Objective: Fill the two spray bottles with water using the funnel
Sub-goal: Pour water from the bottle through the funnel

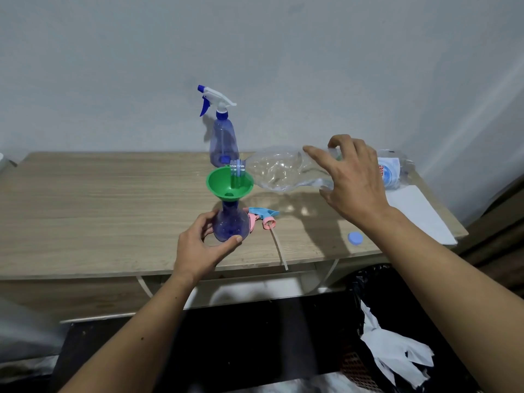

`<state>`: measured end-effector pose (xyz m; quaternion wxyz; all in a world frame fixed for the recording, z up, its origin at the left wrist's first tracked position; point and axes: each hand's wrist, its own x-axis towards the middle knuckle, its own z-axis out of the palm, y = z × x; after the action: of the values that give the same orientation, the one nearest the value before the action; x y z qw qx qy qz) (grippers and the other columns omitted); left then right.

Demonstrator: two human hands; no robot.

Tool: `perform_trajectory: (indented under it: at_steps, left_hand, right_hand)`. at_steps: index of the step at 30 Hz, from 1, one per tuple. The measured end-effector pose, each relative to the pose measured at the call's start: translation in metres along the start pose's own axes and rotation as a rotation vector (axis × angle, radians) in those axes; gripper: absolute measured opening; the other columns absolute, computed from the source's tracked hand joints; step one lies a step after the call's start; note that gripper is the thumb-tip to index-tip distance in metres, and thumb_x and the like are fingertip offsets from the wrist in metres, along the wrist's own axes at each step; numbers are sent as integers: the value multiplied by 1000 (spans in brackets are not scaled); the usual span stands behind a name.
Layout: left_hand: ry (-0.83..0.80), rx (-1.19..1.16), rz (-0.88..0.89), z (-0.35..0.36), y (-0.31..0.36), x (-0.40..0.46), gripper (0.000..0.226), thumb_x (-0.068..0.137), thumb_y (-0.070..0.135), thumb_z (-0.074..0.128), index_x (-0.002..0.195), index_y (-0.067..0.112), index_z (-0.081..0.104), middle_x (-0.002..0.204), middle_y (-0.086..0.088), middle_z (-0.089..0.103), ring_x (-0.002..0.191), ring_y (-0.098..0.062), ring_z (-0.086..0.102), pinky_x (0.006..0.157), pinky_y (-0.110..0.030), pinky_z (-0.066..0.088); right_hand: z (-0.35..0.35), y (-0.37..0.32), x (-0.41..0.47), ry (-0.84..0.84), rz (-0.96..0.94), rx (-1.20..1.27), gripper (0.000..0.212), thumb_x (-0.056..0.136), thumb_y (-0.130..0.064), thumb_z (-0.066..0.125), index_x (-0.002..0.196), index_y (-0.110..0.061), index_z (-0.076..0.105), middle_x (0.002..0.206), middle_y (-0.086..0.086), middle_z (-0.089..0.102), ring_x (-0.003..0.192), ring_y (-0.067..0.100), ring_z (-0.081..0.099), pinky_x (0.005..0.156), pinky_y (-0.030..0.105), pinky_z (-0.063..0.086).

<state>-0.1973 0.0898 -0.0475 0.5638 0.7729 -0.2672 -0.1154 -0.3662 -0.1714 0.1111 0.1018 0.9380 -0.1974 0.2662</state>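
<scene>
A green funnel (229,182) sits in the neck of a blue spray bottle (230,224) near the table's front. My left hand (201,248) grips this bottle at its base. My right hand (353,180) holds a clear water bottle (279,170) tipped sideways, its mouth over the funnel, water running in. A second blue spray bottle (223,137) with a white and blue trigger head stands behind, near the wall. A pink and blue trigger head (262,218) with its tube lies on the table right of the front bottle.
A blue bottle cap (355,239) lies near the front edge of the wooden table (99,211). Another water bottle (392,171) lies at the back right beside a white sheet (419,214). A bin with a black bag and white paper (397,347) stands below right.
</scene>
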Motion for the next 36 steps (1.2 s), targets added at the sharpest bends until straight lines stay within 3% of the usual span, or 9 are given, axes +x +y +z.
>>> perform_trajectory:
  at_steps: [11,22,26,36]
  left_hand:
    - [-8,-12,-11,-1,1,-1,78,63,50,98,131,27,69,118,12,78,111,-1,74,103,-35,61]
    - [1,-10,-7,1,-1,0,73,67,38,102,131,26,69,117,10,79,111,-3,75,104,-38,61]
    - [-4,-19,-7,1,0,0,79,64,45,100,134,27,68,120,10,78,113,-3,74,105,-35,60]
    - [-4,-16,-4,2,1,-1,76,69,33,102,136,24,67,121,10,78,113,-2,74,103,-30,59]
  right_hand:
    - [-2,5,3,17,5,-15,87,63,-4,82,142,-33,58,132,13,53,119,37,51,102,45,37]
    - [-5,12,1,38,17,-55,88,61,2,74,139,-34,60,130,11,54,117,35,51,101,44,36]
    - [-6,12,-1,42,18,-64,88,61,2,76,139,-34,60,130,11,54,117,35,51,102,44,36]
    - [-5,12,-2,63,27,-57,87,61,3,74,138,-35,61,131,11,54,119,35,51,103,45,36]
